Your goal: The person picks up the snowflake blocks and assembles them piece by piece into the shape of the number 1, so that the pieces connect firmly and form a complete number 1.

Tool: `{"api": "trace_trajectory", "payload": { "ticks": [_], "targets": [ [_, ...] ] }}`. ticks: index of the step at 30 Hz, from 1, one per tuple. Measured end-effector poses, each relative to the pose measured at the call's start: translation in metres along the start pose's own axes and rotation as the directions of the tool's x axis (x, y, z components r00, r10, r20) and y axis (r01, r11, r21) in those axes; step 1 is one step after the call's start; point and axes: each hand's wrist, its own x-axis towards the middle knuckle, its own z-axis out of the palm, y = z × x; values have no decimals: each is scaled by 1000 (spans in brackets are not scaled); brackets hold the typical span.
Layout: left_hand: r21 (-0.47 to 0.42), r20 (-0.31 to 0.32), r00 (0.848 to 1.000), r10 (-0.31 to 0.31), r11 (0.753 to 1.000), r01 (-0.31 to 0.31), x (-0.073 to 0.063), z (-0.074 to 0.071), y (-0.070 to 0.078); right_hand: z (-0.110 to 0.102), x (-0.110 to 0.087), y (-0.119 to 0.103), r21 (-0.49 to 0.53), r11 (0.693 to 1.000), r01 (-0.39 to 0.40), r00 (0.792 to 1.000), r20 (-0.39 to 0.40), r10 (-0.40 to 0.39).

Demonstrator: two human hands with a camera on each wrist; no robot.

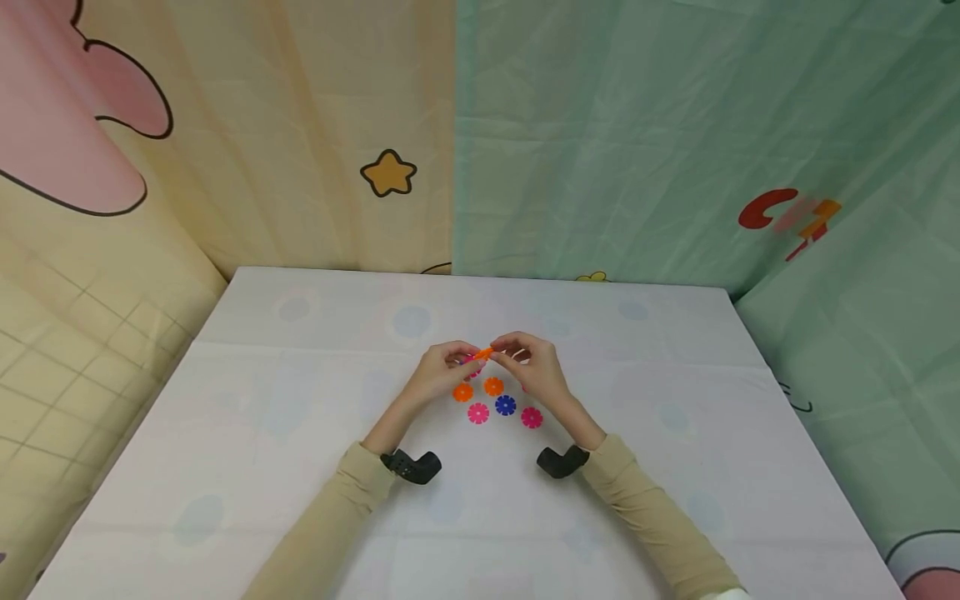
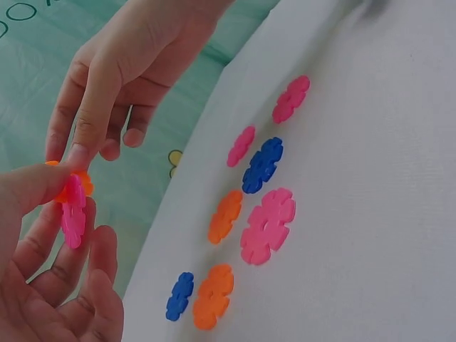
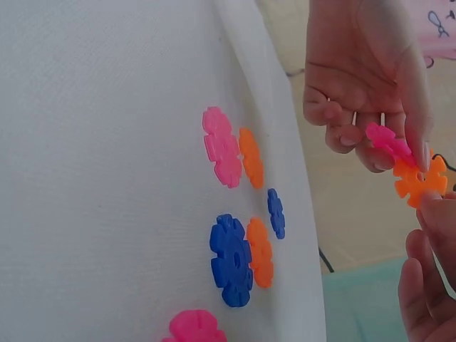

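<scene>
In front of me, both hands meet above the far part of the table. Between thumb and fingers, my left hand pinches an orange notched flower disc, which sits crosswise against a pink notched disc. The right hand pinches the opposite edge of the orange disc with thumb and fingertips. In the left wrist view the pink disc hangs edge-down under the left thumb, and the thumbs hide part of the orange one. Beneath the hands lie loose discs, among them a blue disc and an orange disc.
Other loose pieces on the white tablecloth include a light pink disc, a deeper pink disc and a small-looking blue disc. Printed curtains stand behind the table's far edge and along its sides.
</scene>
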Motion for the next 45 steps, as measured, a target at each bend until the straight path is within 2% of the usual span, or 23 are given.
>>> {"api": "trace_trajectory", "payload": {
  "ticks": [10, 16, 21, 29, 37, 45],
  "targets": [
    [38, -153, 988, -27, 999, 33, -2, -11, -9, 8, 10, 2, -15, 996, -83, 996, 29, 84],
    [47, -209, 977, -47, 997, 58, -3, -18, -12, 15, 16, 7, -40, 990, -139, 987, 72, 141],
    [36, -225, 971, -78, 995, 88, -4, -22, -14, 20, 20, 10, -65, 981, -180, 974, 126, 187],
    [19, -255, 963, -82, 996, 90, -6, -24, -15, 27, 25, 10, -112, 959, -259, 936, 218, 278],
    [22, -250, 965, -78, 996, 86, -7, -26, -19, 33, 29, 13, -126, 942, -312, 905, 262, 335],
    [36, -249, 967, -62, 997, 73, -8, -27, -22, 41, 32, 15, -180, 928, -326, 883, 292, 367]
  ]
}}
